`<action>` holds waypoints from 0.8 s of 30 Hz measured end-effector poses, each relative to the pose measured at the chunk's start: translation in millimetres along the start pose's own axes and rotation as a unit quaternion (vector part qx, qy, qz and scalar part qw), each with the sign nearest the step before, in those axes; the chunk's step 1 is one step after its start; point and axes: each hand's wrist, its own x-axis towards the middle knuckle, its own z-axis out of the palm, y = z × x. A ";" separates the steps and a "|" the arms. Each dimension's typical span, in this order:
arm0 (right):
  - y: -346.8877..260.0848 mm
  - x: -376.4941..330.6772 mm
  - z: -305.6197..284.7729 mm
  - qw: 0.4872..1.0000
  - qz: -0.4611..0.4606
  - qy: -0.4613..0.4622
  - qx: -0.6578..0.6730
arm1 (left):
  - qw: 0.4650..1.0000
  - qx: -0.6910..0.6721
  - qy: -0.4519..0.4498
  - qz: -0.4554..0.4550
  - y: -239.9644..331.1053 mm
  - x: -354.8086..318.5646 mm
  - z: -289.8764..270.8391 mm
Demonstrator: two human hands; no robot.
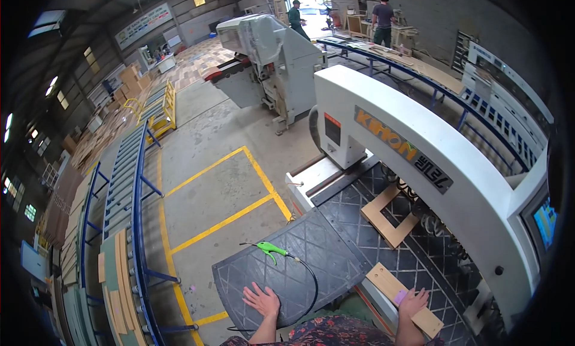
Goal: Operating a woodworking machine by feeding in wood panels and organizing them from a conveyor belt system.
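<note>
Your left hand (pixel 263 300) rests flat, open, on black desk (pixel 287 281); your right hand (pixel 412 303), nearer, lies over wooden board (pixel 385 280), fingers extended, grip unclear. Board right of left hand, long axis slanting far-left to near-right.

A bright doorway (pixel 311 0) stands beyond the yellow-lined grey floor (pixel 209 133).
</note>
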 end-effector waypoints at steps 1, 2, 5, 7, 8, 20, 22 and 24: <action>-0.6 -0.9 -1.2 1.000 0.003 0.000 0.004 | 1.000 0.002 0.002 -0.002 1.0 -0.2 -0.7; -0.8 -1.2 -2.0 1.000 0.006 0.000 0.009 | 1.000 0.003 0.000 0.004 1.7 -0.8 -1.5; 2.7 -1.3 -1.1 1.000 0.007 0.002 0.021 | 1.000 0.003 -0.009 0.007 5.4 -0.5 -5.0; 2.3 -0.6 -2.0 1.000 0.015 -0.004 0.025 | 1.000 0.005 -0.005 -0.002 5.0 -1.2 -4.3; 2.6 -0.2 -2.2 0.999 0.014 -0.008 0.029 | 1.000 0.006 -0.008 0.008 5.3 -1.7 -3.6; 3.9 1.1 3.3 0.998 -0.008 0.023 0.051 | 0.999 0.050 0.001 0.004 3.5 -0.9 2.5; 4.0 1.1 2.6 0.998 -0.006 0.021 0.052 | 0.999 0.038 -0.021 -0.010 5.5 0.2 0.3; 4.3 0.9 2.9 0.999 -0.006 0.016 0.051 | 0.999 0.039 -0.024 -0.012 4.2 -0.1 0.5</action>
